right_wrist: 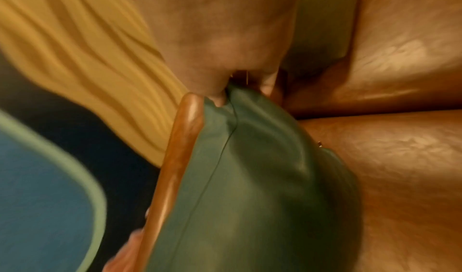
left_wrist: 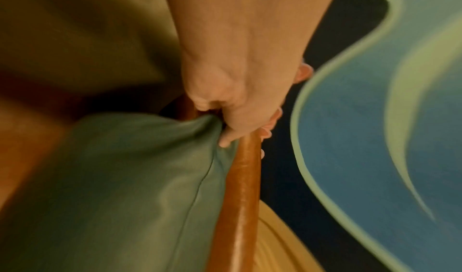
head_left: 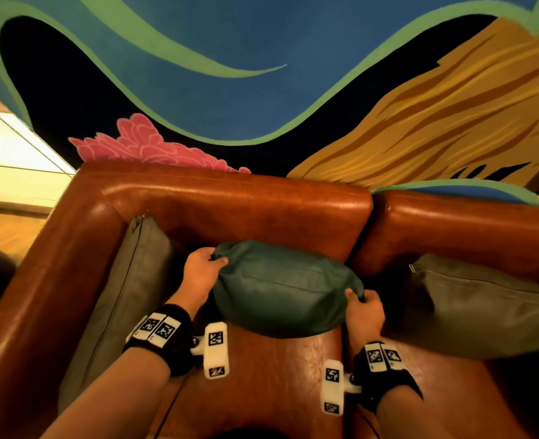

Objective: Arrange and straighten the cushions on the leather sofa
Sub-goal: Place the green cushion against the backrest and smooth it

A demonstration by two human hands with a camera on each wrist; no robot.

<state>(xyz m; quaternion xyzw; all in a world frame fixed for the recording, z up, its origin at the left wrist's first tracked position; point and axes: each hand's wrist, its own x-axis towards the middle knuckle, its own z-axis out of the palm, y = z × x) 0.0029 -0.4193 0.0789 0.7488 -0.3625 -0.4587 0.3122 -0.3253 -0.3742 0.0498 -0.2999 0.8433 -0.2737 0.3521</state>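
Note:
A dark green leather cushion (head_left: 280, 288) hangs above the seat of the brown leather sofa (head_left: 236, 201), in front of its backrest. My left hand (head_left: 203, 269) grips its far left corner, thumb pressed into the leather; the left wrist view shows the fingers of the left hand (left_wrist: 232, 106) bunching the cushion (left_wrist: 120, 187) at the corner. My right hand (head_left: 364, 307) pinches the near right corner, and the right wrist view shows the right hand (right_wrist: 220, 58) clamped on the cushion (right_wrist: 250, 187) beside its seam.
A grey cushion (head_left: 125, 296) leans against the sofa's left arm. Another grey cushion (head_left: 480, 308) lies on the neighbouring seat to the right. Behind the sofa lies a blue, green, pink and ochre rug (head_left: 261, 74). Bare seat leather (head_left: 277, 381) shows below the green cushion.

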